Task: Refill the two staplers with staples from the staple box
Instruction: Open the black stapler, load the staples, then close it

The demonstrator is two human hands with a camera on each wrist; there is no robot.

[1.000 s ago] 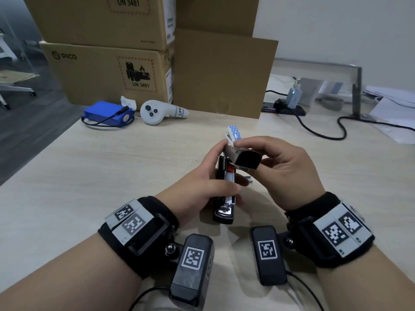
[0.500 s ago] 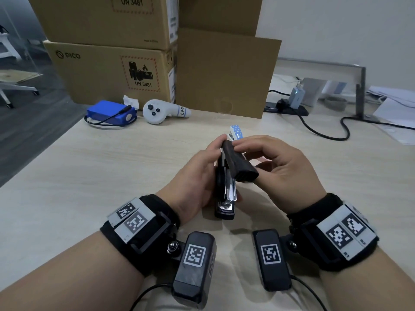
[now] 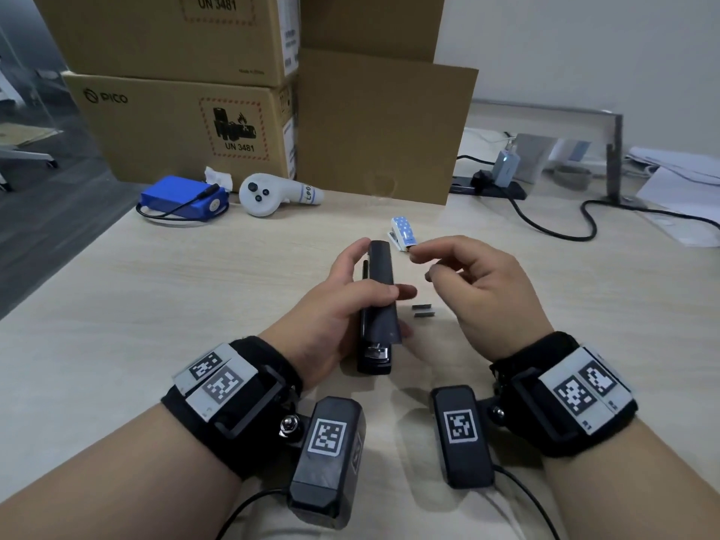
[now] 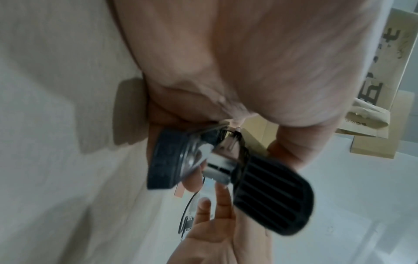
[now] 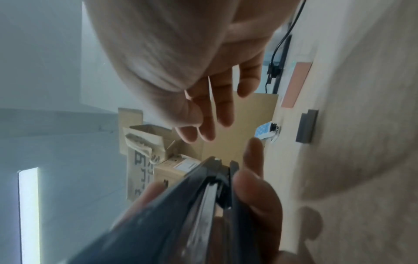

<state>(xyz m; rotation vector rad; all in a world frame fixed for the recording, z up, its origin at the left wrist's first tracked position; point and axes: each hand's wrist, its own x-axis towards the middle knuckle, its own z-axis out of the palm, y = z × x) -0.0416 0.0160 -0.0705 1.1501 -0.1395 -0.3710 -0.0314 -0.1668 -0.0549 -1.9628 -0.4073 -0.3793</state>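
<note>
left hand (image 3: pixel 343 313): grips black stapler (image 3: pixel 380 305), closed, just above desk (image 3: pixel 156 305)
right hand (image 3: pixel 479 290): released, fingers loose, just right of stapler
staple strips (image 3: pixel 422 310): on desk between hands
blue stapler (image 3: pixel 403 232): far, beside right fingertips

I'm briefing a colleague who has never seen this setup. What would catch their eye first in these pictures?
Probably the long black stapler at the centre of the pale wooden desk, gripped by the left hand, while the right hand hovers beside it, holding nothing. Next, the small blue polka-dot stapler just beyond the fingers, two short grey staple strips lying between the hands, and stacked brown cardboard boxes at the back.
</note>
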